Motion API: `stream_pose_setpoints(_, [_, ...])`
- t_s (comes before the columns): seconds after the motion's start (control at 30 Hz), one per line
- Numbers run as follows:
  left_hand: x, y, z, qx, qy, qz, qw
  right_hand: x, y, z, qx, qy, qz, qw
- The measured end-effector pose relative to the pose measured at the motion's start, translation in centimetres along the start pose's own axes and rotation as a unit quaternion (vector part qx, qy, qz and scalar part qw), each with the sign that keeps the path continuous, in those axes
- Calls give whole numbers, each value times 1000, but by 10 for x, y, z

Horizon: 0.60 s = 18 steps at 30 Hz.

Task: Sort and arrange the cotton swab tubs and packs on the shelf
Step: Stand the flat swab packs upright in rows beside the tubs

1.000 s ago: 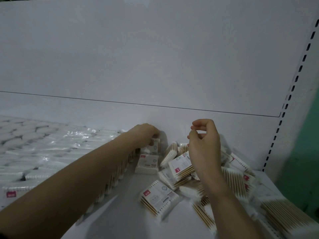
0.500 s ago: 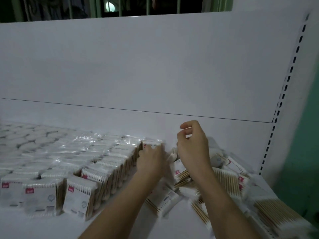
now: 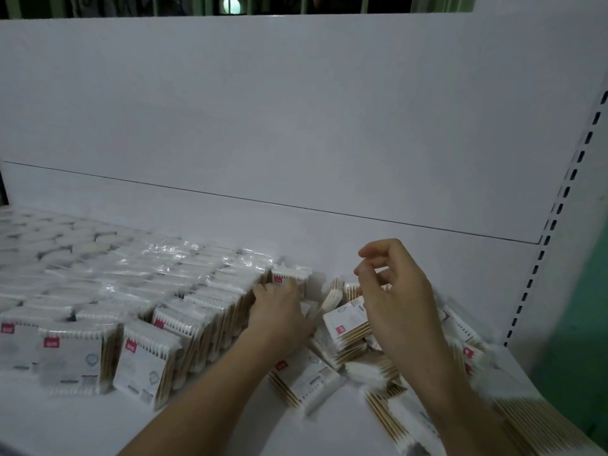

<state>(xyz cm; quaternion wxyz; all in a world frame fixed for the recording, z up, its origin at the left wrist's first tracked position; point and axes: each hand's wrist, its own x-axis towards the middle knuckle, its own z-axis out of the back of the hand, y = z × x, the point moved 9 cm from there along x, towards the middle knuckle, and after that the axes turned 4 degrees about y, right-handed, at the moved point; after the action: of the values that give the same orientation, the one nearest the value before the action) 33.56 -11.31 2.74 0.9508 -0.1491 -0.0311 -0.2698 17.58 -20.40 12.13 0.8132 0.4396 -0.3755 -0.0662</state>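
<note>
**Figure: Two hands at the boundary between ranked and loose cotton swab packs on a shelf**

The white shelf carried upright swab packs set in rows across its left and middle part, each pack standing on edge with its cotton tips uppermost and its printed face toward the viewer; the rows ran from front toward the back panel. At far left, behind them, lay blurred round white forms whose kind could not be told. To the right, a loose heap of packs lay flat or tilted, their wooden sticks pointing in differing directions. One flat pack lay at the front of the heap, its long axis running diagonally from front left to back right.

The left hand rested palm down at the right end of the rows, its fingers against the rearmost upright pack; whether they curled round it could not be told. The right hand hung above the heap, fingers loosely curled, holding nothing visible. A perforated upright bounded the shelf on the right.
</note>
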Motion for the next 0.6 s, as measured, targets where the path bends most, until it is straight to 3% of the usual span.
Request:
stream_pose_setpoints(0.13, [-5, 3, 9, -69, -42, 30, 996, -8, 0, 3, 6, -4, 22, 1000])
stream_pose_setpoints(0.27, [0, -5, 12, -113, -101, 6, 988, -10, -1, 3, 4, -1, 27, 1000])
stream_pose_setpoints(0.47, [12, 0, 5, -69, -145, 34, 986, -11, 4, -1, -2, 10, 47, 999])
stream_pose_setpoints(0.6, [14, -2, 4, -50, -158, 8, 986, -9, 0, 2, 7, 9, 42, 999])
